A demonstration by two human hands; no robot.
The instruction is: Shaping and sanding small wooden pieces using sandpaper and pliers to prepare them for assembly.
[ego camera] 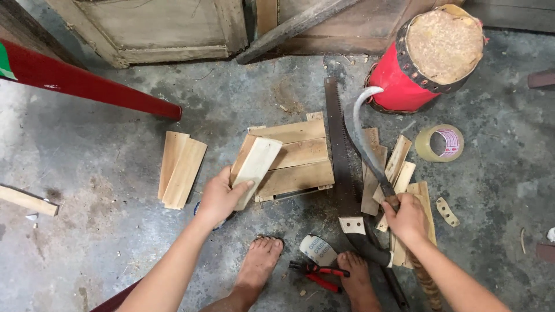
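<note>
Two bare hands work over a concrete floor (pixel 104 162); the left hand (pixel 219 196) grips one pale wooden slat (pixel 256 167), fingers (pixel 243 186) wrapped round its lower end, the slat tilted above a small crate (pixel 300 156) whose top shows three boards; the right hand (pixel 406 216) is closed round the handle of one curved blade (pixel 363 138), whose hooked tip arches up toward a red drum (pixel 425 58) topped with a tan skin; one long saw (pixel 338 156) lies flat between the crate and the blade, teeth facing right; two slats (pixel 182 169) lie overlapping, well apart to the left of the crate; a loose heap of wood offcuts (pixel 399 167) lies under the right hand, too overlapped to count; one roll of clear tape (pixel 440 143) sits near the drum; one pair of red-handled pliers (pixel 318 273) lies between two bare feet (pixel 260 263); one red pole (pixel 87 84) slants across the upper left.
</note>
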